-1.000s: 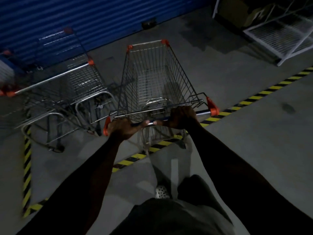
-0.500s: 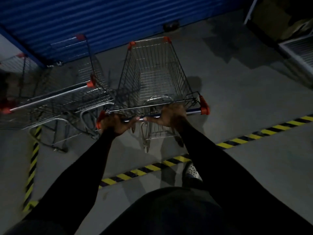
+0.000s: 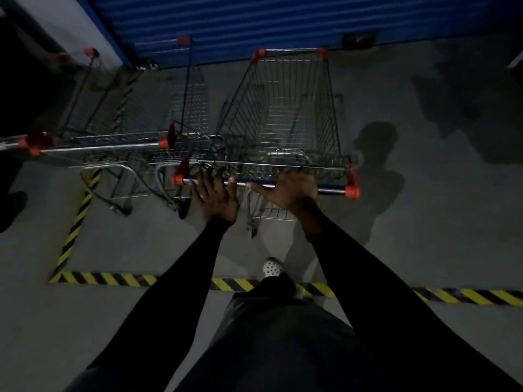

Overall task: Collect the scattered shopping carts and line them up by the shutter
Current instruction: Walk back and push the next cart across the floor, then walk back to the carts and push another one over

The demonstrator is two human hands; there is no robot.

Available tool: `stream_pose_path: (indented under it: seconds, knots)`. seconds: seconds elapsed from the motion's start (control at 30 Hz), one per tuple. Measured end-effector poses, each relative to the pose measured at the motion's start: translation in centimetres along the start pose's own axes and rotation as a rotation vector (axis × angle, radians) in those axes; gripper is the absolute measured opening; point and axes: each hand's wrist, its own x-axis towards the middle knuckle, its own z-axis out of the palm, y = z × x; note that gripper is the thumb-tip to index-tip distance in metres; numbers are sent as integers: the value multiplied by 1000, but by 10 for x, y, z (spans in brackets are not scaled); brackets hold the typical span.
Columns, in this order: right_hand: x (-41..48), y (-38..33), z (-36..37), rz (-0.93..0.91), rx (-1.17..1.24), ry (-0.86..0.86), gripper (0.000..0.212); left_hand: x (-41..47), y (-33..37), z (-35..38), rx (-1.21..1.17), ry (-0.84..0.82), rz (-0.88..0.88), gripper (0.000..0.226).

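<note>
A wire shopping cart (image 3: pixel 283 108) with orange corner caps stands straight ahead, its front close to the blue shutter (image 3: pixel 283 21). My right hand (image 3: pixel 288 190) grips its handle bar (image 3: pixel 331 190) near the middle. My left hand (image 3: pixel 215 193) lies over the bar's left part with fingers spread and straight. Beside this cart on the left stands a second cart (image 3: pixel 186 114), with its handle (image 3: pixel 99 147) nearly level with mine. A third cart (image 3: pixel 87 89) is farther left, dim and blurred.
Yellow-black floor tape (image 3: pixel 113 278) runs across behind the carts and up the left side (image 3: pixel 76 222). A white pillar (image 3: pixel 70 21) borders the shutter on the left. A small dark object (image 3: pixel 359 39) sits at the shutter's foot. My white shoe (image 3: pixel 271 267) is behind the cart.
The cart rolled forward over the tape line and straightened beside the other carts by the shutter. My left hand released the handle and spread its fingers.
</note>
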Motion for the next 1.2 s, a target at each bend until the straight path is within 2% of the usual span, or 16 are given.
stream_pose_path:
  seconds: [0.13, 0.33, 0.5, 0.57, 0.67, 0.83, 0.93, 1.03, 1.13, 1.2]
  knots:
    - [27, 10, 8, -34, -14, 62, 106, 17, 9, 19, -17, 61, 50, 62]
    - [71, 34, 36, -189, 59, 459, 69, 49, 31, 49, -131, 19, -47, 63]
    - [118, 49, 37, -230, 124, 632, 52, 83, 52, 71, -120, 25, -111, 60]
    - [131, 55, 36, -251, 120, 614, 53, 90, 69, 74, -87, 0, -206, 63]
    - [151, 63, 27, -286, 105, 509, 55, 98, 107, 73, -230, -50, -428, 71]
    - [169, 90, 30, -501, 119, 412, 42, 91, 153, 70, -124, -115, -498, 66]
    - [174, 103, 30, -619, 147, 394, 46, 81, 185, 66, -87, -162, -514, 75]
    - [167, 116, 33, -692, 179, 372, 52, 70, 222, 58, -112, -192, -609, 70]
    - [147, 135, 40, -835, 185, 293, 59, 36, 241, 55, -134, -230, -747, 62]
    - [122, 148, 49, -946, 235, 172, 60, -9, 244, 57, -144, -299, -827, 62]
